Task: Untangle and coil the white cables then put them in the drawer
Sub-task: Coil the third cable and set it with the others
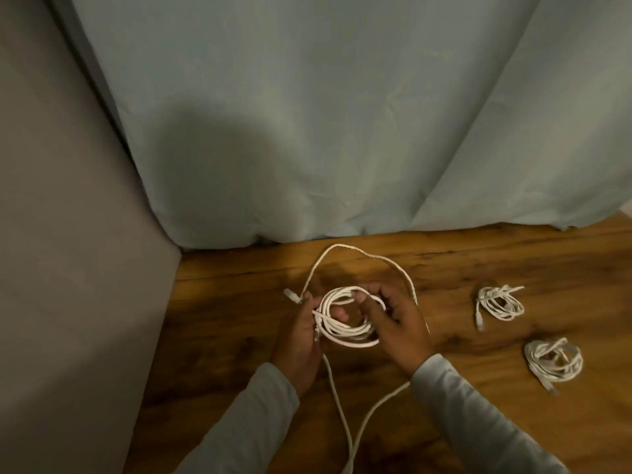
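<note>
Head view shows a person's left hand (301, 336) and right hand (400, 323) both closed round a round white cable coil (345, 331). They hold it just above the brown wood-grain surface (222, 336), toward its far left corner. The left hand's fingers wrap the coil's left side and pin the turns together, and a white plug end (290, 295) pokes out past the knuckles. The right hand's curled fingers grip the coil's far right side. A loose white cable loop (342, 247) arcs from the coil toward the far edge. Two slack white strands (337, 398) trail back to the near edge between the grey sleeves.

The cable looks light, thin and limp, with just enough spring to make the turns fan out if the pinch loosens. It should be held across all the turns at one side while the free hand feeds in slack. The plug ends look like the only hard parts and may snag on the loops.

No drawer or other container is in view, so nothing can be said of its contents. Two wound bundles lie toward the right edge, well apart from the hands. A small white cable bundle (501, 302) lies farther back, and a larger white cable bundle (554, 362) lies nearer. A pale blue-grey cloth (307, 131) hangs along the far edge and a grey panel (68, 268) stands at the left edge.
</note>
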Demonstrator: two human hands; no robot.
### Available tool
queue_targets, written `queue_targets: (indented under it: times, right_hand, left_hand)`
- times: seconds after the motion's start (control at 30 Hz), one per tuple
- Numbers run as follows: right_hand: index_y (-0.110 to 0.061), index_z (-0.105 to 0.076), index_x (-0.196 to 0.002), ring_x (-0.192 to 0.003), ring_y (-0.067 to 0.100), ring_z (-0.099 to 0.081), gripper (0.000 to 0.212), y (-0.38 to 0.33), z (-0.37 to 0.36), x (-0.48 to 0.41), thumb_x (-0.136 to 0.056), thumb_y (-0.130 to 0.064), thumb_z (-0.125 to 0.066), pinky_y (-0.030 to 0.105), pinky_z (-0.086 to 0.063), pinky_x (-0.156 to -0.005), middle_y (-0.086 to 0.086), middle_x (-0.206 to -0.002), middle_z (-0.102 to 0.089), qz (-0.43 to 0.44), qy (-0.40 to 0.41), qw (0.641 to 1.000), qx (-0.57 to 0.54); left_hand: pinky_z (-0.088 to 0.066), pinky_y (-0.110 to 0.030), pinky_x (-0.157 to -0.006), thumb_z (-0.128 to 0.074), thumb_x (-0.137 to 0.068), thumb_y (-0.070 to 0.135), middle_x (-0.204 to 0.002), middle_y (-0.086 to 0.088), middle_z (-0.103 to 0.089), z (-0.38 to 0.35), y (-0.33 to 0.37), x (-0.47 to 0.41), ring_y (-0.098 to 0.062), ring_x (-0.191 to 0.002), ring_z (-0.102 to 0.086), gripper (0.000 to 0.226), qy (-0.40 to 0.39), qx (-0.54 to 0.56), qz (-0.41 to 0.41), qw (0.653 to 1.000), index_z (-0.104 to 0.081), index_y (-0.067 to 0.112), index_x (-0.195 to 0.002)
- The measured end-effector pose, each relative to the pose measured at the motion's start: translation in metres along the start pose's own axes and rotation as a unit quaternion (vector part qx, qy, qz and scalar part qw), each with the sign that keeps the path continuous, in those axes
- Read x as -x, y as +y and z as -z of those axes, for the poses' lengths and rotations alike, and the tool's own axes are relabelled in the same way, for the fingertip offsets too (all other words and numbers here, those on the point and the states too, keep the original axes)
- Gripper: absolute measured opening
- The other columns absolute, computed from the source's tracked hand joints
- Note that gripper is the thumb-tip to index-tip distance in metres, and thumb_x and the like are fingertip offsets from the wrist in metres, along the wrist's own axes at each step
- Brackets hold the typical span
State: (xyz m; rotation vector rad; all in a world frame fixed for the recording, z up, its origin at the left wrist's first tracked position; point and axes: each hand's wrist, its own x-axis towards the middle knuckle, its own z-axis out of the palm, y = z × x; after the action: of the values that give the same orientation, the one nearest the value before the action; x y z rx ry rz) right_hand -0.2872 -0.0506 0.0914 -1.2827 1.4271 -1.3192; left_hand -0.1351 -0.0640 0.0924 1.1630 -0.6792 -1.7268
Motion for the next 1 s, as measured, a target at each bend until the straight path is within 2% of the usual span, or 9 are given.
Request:
queue_targets:
  times: [0.07, 0.13, 0.27, 0.37, 0.47, 0.6, 0.73, 0.9, 1.0]
  right_hand:
    - [-0.019, -0.071, -0.099, -0.082, 0.013, -0.070, 0.007, 0.012, 0.014, 0.004, -0.093, -0.021, -0.068, 0.038, -0.056, -0.077, 0.002, -0.087, -0.075, -0.016, 0.012, 1.000, -0.011]
    - [-0.018, -0.071, -0.098, -0.075, 0.013, -0.067, 0.005, 0.021, 0.027, 0.009, -0.094, -0.019, -0.067, 0.037, -0.054, -0.071, 0.006, -0.081, -0.073, -0.034, 0.020, 0.999, -0.029]
    - [-0.016, -0.071, -0.096, -0.076, 0.011, -0.066, 0.005, 0.050, 0.070, 0.024, -0.094, -0.015, -0.066, 0.032, -0.054, -0.069, 0.004, -0.083, -0.073, -0.071, 0.071, 0.994, -0.046]
    - [-0.014, -0.069, -0.095, -0.075, 0.010, -0.067, 0.006, 0.073, 0.104, 0.036, -0.096, -0.013, -0.063, 0.031, -0.054, -0.069, 0.000, -0.082, -0.073, -0.095, 0.101, 0.990, -0.033]
    - [-0.019, -0.068, -0.095, -0.070, 0.003, -0.063, 0.006, 0.092, 0.137, 0.047, -0.096, -0.016, -0.062, 0.025, -0.050, -0.067, -0.009, -0.075, -0.071, -0.114, 0.145, 0.983, -0.007]
    - [-0.025, -0.067, -0.098, -0.077, 0.006, -0.068, 0.006, 0.115, 0.186, 0.059, -0.098, -0.024, -0.061, 0.027, -0.054, -0.071, -0.007, -0.083, -0.073, -0.139, 0.174, 0.973, 0.056]
    - [-0.028, -0.062, -0.099, -0.083, 0.005, -0.065, 0.009, 0.129, 0.221, 0.064, -0.099, -0.033, -0.056, 0.027, -0.053, -0.074, -0.011, -0.090, -0.068, -0.154, 0.164, 0.955, 0.191]
    - [-0.031, -0.054, -0.112, -0.098, 0.018, -0.064, 0.019, 0.134, 0.239, 0.059, -0.100, -0.041, -0.044, 0.034, -0.054, -0.086, -0.003, -0.108, -0.067, -0.186, 0.080, 0.912, 0.356]
    - [-0.027, -0.054, -0.127, -0.114, 0.022, -0.061, 0.031, 0.124, 0.240, 0.051, -0.102, -0.040, -0.043, 0.035, -0.050, -0.099, 0.001, -0.127, -0.063, -0.183, 0.022, 0.891, 0.414]
  left_hand:
    - [-0.055, -0.022, -0.053, -0.032, -0.108, 0.033, -0.060, -0.001, -0.070, -0.017, -0.012, -0.002, -0.009, -0.055, -0.068, 0.048, -0.015, 0.034, 0.034, 0.999, -0.067, 0.006, -0.090]
    - [-0.054, -0.021, -0.051, -0.039, -0.107, 0.033, -0.060, 0.001, -0.067, -0.028, -0.025, -0.005, -0.007, -0.051, -0.065, 0.042, -0.005, 0.032, 0.061, 0.998, -0.066, 0.007, -0.087]
    - [-0.059, -0.037, -0.073, -0.050, -0.102, 0.042, -0.083, -0.009, -0.074, -0.055, -0.063, -0.018, -0.020, -0.072, -0.071, 0.041, 0.008, -0.132, 0.048, 0.990, -0.073, 0.009, -0.095]
    - [-0.057, -0.049, -0.087, -0.052, -0.099, 0.044, -0.088, -0.004, -0.077, -0.083, -0.091, -0.023, -0.024, -0.087, -0.073, 0.036, -0.001, -0.292, -0.016, 0.956, -0.073, 0.016, -0.092]
    - [-0.054, -0.046, -0.087, -0.050, -0.101, 0.042, -0.090, -0.001, -0.075, -0.115, -0.122, -0.031, -0.018, -0.088, -0.069, 0.032, -0.031, -0.405, -0.063, 0.912, -0.069, 0.017, -0.095]
    - [-0.054, -0.044, -0.092, -0.053, -0.099, 0.043, -0.101, -0.003, -0.076, -0.154, -0.161, -0.043, -0.019, -0.097, -0.070, 0.030, -0.082, -0.479, -0.048, 0.873, -0.066, 0.021, -0.115]
    - [-0.049, -0.041, -0.101, -0.053, -0.100, 0.039, -0.121, -0.005, -0.070, -0.186, -0.189, -0.053, -0.022, -0.113, -0.065, 0.036, -0.101, -0.522, -0.066, 0.844, -0.059, 0.017, -0.128]
    - [-0.055, -0.042, -0.089, -0.036, -0.103, 0.050, -0.106, -0.005, -0.071, -0.199, -0.207, -0.065, -0.021, -0.094, -0.068, 0.042, -0.075, -0.654, -0.100, 0.746, -0.059, 0.019, -0.118]
    - [-0.051, -0.043, -0.100, -0.029, -0.102, 0.053, -0.125, -0.007, -0.067, -0.197, -0.211, -0.070, -0.024, -0.112, -0.064, 0.052, -0.054, -0.671, -0.108, 0.732, -0.053, 0.017, -0.132]
